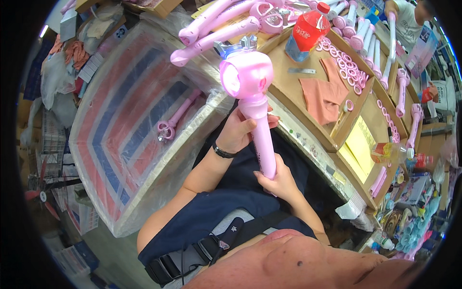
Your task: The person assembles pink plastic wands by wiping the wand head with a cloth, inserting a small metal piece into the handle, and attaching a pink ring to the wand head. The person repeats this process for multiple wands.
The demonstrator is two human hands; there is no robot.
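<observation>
Left grip [235, 131]: wrapped round the neck of a pink wand [264, 139], just under its head, thumb across the front, a dark wristband [224, 151] behind it
Right grip [281, 179]: holding the same wand near the foot of its handle, thumb along the side
Wand's place: lifted over the lap, between the striped bin [165, 167] and the counter [308, 144], its head leaning to the person's left
Danger: as I judge it, the top looks the heavier end, so if the left grip slackened, the wand could swing down and knock its crown on the bin's rim; a hard twist from both ends might strain the neck
Wand's look: glossy pink head, a silvery crown [238, 45] on top with a bluish base, one round face glaring white, lit or merely reflecting, I can't tell; handle smooth and plain but for small dark marks
Bin: a lone wand [180, 114] lies on striped sheeting under clear plastic
Cardboard tray [302, 121]: orange cloth [323, 94], metal strip [301, 71], pink rings [344, 67] and a red-labelled bottle [308, 32]
Far side: a co-worker [408, 20] in white, one hand on a pale wand
</observation>
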